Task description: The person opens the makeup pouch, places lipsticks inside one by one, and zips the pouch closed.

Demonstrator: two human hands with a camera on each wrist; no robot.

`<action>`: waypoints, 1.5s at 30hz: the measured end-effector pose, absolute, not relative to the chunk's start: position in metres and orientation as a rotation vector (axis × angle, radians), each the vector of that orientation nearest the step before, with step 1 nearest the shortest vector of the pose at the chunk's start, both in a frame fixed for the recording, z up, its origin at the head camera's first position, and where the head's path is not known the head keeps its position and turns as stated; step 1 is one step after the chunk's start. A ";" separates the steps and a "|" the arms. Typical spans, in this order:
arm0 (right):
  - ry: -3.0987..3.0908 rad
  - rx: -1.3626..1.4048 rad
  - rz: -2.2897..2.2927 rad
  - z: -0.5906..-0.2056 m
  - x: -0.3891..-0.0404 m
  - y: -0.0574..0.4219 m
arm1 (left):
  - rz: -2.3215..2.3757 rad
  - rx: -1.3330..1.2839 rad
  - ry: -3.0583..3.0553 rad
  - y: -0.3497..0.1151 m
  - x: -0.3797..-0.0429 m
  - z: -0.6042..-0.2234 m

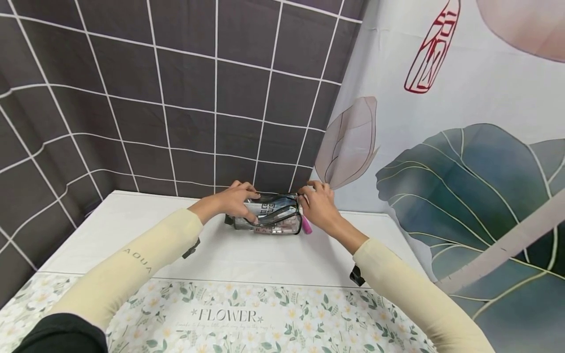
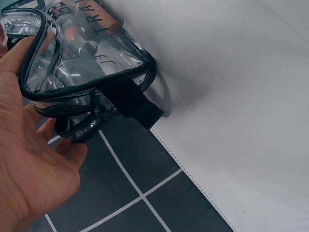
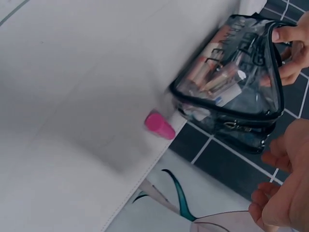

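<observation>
A clear toiletry bag (image 1: 282,226) with black piping and dark lettering stands at the back of the white table. Through its plastic show several cosmetic tubes and small bottles (image 3: 223,77). My left hand (image 1: 236,200) grips the bag's upper edge at the left end, thumb on the near side and fingers behind. At the other end is my right hand (image 1: 320,203), its fingers loosely bent (image 3: 273,157) close to the zippered top corner, with nothing visible in them. A small pink tapered item (image 3: 159,125) lies on the table beside the bag's right end.
Behind the white table (image 1: 212,255) hangs a dark cloth with white grid lines (image 1: 185,122). A leaf-patterned cloth (image 1: 463,171) hangs at the right. Nearer me lies a flowered mat (image 1: 229,323). A black strap (image 2: 133,104) sticks out from the bag's left end.
</observation>
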State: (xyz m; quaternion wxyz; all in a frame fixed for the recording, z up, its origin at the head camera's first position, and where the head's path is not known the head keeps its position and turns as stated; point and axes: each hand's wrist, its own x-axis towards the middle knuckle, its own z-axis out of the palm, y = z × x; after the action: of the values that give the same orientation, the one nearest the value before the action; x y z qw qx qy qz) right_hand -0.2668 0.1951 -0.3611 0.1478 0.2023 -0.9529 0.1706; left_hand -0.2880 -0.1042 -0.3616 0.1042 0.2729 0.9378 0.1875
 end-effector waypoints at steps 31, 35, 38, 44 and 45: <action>-3.042 0.382 0.297 -0.410 -0.270 0.221 | 0.547 0.783 2.762 -0.104 -0.289 -0.361; -3.052 0.386 0.269 -0.412 -0.269 0.221 | 0.560 0.788 2.769 -0.104 -0.289 -0.361; -3.060 0.378 0.254 -0.411 -0.268 0.221 | 0.560 0.791 2.767 -0.104 -0.288 -0.361; -3.099 0.349 0.227 -0.412 -0.270 0.220 | 0.551 0.792 2.763 -0.104 -0.287 -0.362; -3.103 0.350 0.226 -0.412 -0.270 0.220 | 0.553 0.790 2.762 -0.104 -0.287 -0.362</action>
State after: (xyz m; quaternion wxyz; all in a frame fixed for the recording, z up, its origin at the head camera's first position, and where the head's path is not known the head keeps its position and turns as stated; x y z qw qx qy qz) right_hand -0.2700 0.2198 -0.4122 0.0054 0.1118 -0.9911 0.0721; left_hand -0.2869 -0.1036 -0.3616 0.1078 0.2684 0.9387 0.1878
